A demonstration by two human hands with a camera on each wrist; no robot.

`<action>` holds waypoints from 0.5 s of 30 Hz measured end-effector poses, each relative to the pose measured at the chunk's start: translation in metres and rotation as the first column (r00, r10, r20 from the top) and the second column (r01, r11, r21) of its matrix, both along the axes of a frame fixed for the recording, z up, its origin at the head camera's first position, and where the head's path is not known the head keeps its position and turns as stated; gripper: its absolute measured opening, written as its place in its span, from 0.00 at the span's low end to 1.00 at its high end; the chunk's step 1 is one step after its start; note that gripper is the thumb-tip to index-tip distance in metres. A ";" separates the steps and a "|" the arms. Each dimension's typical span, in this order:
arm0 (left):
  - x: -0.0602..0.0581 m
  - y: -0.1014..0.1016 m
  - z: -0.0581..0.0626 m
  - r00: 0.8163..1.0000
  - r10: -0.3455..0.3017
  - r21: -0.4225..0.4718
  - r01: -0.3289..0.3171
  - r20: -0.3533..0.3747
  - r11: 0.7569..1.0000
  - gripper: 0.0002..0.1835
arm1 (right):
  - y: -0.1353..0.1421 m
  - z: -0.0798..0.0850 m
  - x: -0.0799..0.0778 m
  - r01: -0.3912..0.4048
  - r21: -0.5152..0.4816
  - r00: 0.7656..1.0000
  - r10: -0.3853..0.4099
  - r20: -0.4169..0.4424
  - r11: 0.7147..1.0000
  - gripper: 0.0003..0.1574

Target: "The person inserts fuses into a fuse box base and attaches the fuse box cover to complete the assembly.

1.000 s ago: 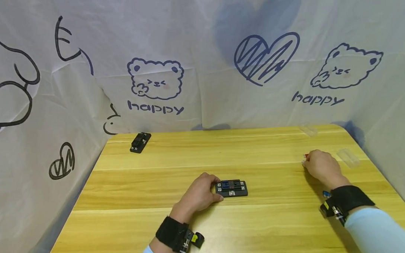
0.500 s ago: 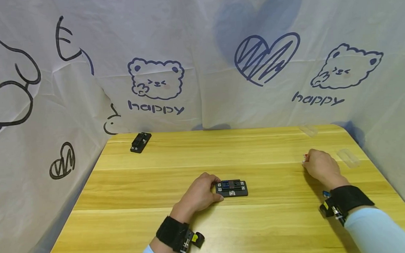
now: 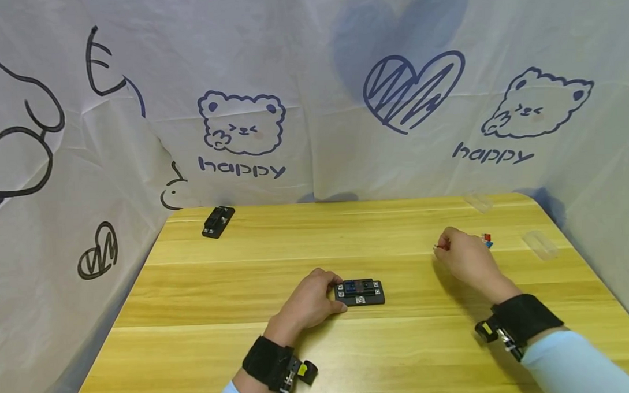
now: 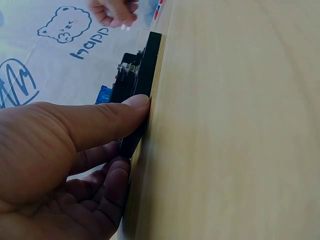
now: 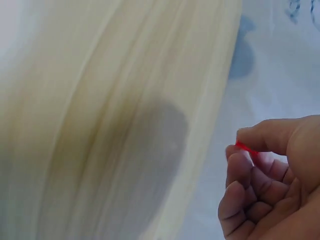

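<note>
My left hand (image 3: 309, 301) pinches the left end of a black fuse block (image 3: 370, 300) between thumb and fingers; the block lies on the table. A blue blade fuse (image 3: 350, 286) sits in its left slot, and metal screw terminals show around it. To the right, my right hand (image 3: 470, 263) is raised over the table, pinching a small red blade fuse (image 5: 246, 147) between thumb and index finger. Most of that fuse is hidden by the fingers; its pale prongs point out at the fingertips. Just behind the right hand lie loose red and blue fuses (image 3: 487, 241).
A second black fuse block (image 3: 218, 222) lies at the table's back left. Two clear plastic covers, a nearer cover (image 3: 540, 244) and a farther cover (image 3: 478, 202), rest at the back right. White drawn-on cloth (image 3: 323, 150) hangs behind the table (image 3: 305, 237).
My right hand has lifted from the loose fuses and moved left with a red fuse in its fingertips, uncovering the others. The left hand and the fuse block stay in place.
</note>
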State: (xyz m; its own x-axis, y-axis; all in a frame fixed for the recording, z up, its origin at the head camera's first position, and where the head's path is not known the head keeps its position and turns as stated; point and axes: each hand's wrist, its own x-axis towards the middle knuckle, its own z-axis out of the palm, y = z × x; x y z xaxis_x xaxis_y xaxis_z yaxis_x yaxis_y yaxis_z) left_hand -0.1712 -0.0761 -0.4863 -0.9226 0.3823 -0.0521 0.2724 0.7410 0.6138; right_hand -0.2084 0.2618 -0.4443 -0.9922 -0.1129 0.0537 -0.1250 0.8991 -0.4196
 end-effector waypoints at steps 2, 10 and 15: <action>0.000 0.000 0.000 1.000 -0.001 0.003 0.001 -0.003 1.000 0.27 | -0.015 0.001 0.002 -0.034 -0.019 0.999 0.034 -0.008 0.999 0.07; 0.000 0.000 0.000 1.000 0.003 0.001 -0.003 0.005 1.000 0.27 | -0.063 0.002 0.010 -0.133 -0.038 0.991 0.132 -0.017 0.990 0.08; 0.000 0.000 0.000 1.000 -0.002 -0.006 0.002 0.007 1.000 0.27 | -0.083 0.001 0.015 -0.197 -0.078 0.980 0.197 -0.001 0.977 0.02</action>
State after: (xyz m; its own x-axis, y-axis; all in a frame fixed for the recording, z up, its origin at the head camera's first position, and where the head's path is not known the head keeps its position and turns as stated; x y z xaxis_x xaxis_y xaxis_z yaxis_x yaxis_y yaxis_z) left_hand -0.1716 -0.0766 -0.4863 -0.9213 0.3840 -0.0605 0.2700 0.7440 0.6112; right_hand -0.1939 0.1792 -0.4434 -0.9512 -0.3018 0.0638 -0.2935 0.8217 -0.4885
